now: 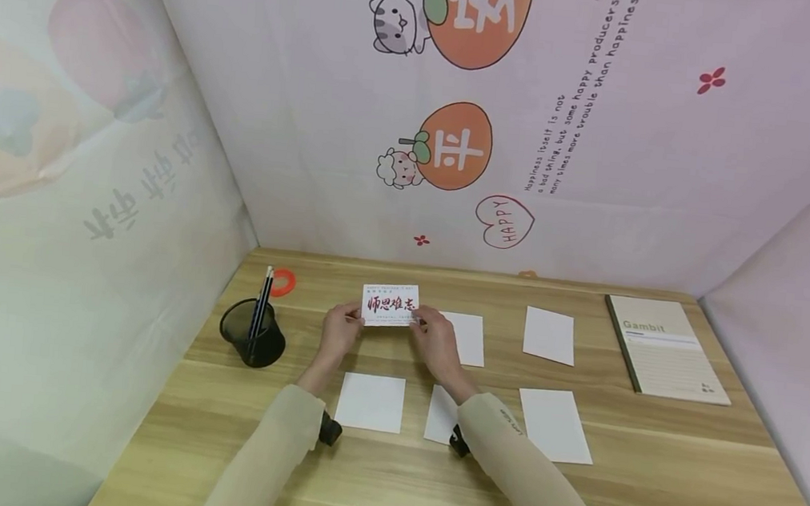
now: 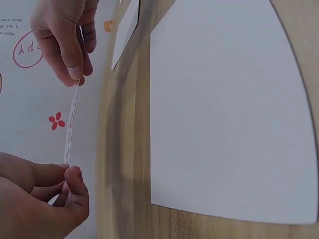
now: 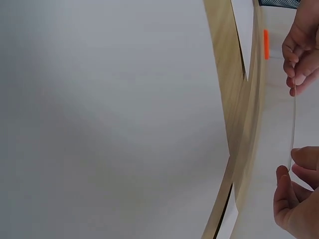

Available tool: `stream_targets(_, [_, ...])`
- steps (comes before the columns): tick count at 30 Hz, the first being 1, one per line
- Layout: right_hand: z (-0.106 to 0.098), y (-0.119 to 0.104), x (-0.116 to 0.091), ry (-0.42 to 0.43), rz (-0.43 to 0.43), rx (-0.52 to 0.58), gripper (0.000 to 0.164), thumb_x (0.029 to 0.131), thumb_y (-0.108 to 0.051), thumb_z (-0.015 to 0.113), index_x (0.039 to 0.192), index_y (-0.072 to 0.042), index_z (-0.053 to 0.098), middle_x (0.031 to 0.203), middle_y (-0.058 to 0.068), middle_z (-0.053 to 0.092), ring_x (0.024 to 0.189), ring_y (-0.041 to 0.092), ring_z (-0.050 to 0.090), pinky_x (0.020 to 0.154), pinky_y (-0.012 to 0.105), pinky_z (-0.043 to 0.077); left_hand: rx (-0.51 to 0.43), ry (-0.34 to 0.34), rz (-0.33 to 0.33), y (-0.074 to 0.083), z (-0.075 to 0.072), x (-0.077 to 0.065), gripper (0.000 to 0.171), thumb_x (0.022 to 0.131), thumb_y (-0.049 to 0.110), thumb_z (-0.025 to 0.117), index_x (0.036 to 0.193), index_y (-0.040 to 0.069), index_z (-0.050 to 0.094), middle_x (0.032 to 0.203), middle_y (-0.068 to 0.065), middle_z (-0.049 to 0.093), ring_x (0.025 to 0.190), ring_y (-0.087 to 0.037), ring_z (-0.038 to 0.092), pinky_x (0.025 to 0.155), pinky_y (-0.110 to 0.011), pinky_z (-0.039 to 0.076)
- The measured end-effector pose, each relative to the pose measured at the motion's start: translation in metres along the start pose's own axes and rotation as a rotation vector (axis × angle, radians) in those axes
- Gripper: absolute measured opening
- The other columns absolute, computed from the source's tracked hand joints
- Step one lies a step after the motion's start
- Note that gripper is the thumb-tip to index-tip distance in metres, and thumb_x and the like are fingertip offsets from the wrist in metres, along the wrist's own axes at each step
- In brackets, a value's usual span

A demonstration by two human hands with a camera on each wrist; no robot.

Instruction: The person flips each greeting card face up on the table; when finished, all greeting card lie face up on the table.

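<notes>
A white card (image 1: 389, 305) with large red Chinese characters and smaller print is held up above the table between both hands. My left hand (image 1: 341, 333) pinches its left edge between thumb and fingers. The right hand (image 1: 437, 341) pinches the opposite edge. Seen from the left wrist, the card (image 2: 72, 124) shows almost edge-on, with the left hand (image 2: 42, 194) below and the right hand (image 2: 67, 37) above. The right wrist view also shows it as a thin line between the two hands.
Several blank white cards (image 1: 370, 403) lie in two rows on the wooden table (image 1: 385, 484), some partly behind the right arm. At the left are a black mesh pen holder (image 1: 253, 334) with pencils and an orange-red ring (image 1: 283, 282). A notebook (image 1: 670, 361) lies far right.
</notes>
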State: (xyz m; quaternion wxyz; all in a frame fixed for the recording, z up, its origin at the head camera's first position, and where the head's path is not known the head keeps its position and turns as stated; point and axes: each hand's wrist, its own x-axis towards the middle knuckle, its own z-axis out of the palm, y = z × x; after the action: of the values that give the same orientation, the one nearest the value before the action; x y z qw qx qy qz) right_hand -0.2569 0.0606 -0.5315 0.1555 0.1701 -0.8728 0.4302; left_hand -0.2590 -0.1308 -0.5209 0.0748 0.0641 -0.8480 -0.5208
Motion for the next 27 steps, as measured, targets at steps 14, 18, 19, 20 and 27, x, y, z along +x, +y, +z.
stream_targets(14, [0.0013,0.0029,0.0062,-0.101,0.042,-0.118,0.016,0.083,0.001,0.072,0.098,0.007,0.069,0.092,0.016,0.067,0.083,0.026,0.063,0.075,0.037,0.054,0.003,-0.094,-0.124,0.0025,0.0004,0.0073,0.028,0.086,0.0,0.066,0.111,-0.01,0.065,0.085,-0.011,0.06,0.073,-0.016,0.051,0.058,-0.019,0.042])
stream_targets(18, [0.0019,0.003,0.0058,-0.139,0.06,-0.134,0.018,0.084,0.0,0.072,0.1,0.008,0.068,0.096,0.018,0.067,0.087,0.028,0.063,0.079,0.039,0.053,0.0,-0.117,-0.138,0.0026,0.0011,0.0087,0.031,0.086,0.001,0.066,0.115,-0.011,0.063,0.087,-0.013,0.061,0.076,-0.02,0.055,0.061,-0.022,0.046])
stream_targets(19, [0.0021,0.003,0.0055,-0.15,0.068,-0.138,0.019,0.084,-0.001,0.072,0.101,0.008,0.068,0.096,0.018,0.067,0.089,0.028,0.063,0.08,0.039,0.053,-0.002,-0.124,-0.143,0.0025,0.001,0.0086,0.031,0.087,0.002,0.065,0.115,-0.011,0.063,0.088,-0.014,0.062,0.077,-0.022,0.057,0.063,-0.023,0.047])
stream_targets(20, [0.0022,0.0028,0.0053,-0.16,0.075,-0.142,0.019,0.084,-0.001,0.072,0.101,0.008,0.068,0.097,0.018,0.067,0.09,0.029,0.063,0.08,0.038,0.053,-0.008,-0.131,-0.147,0.0021,0.001,0.0084,0.03,0.088,0.003,0.063,0.115,-0.011,0.062,0.091,-0.016,0.063,0.078,-0.024,0.059,0.064,-0.024,0.049])
stream_targets(27, [0.0004,-0.0012,0.006,-0.195,0.134,-0.094,0.018,0.087,-0.002,0.069,0.1,0.01,0.068,0.1,0.021,0.068,0.091,0.029,0.065,0.079,0.038,0.055,0.017,-0.153,-0.159,0.0005,0.0014,0.0089,0.028,0.093,0.008,0.054,0.112,-0.009,0.065,0.097,-0.018,0.066,0.074,-0.022,0.06,0.061,-0.024,0.048])
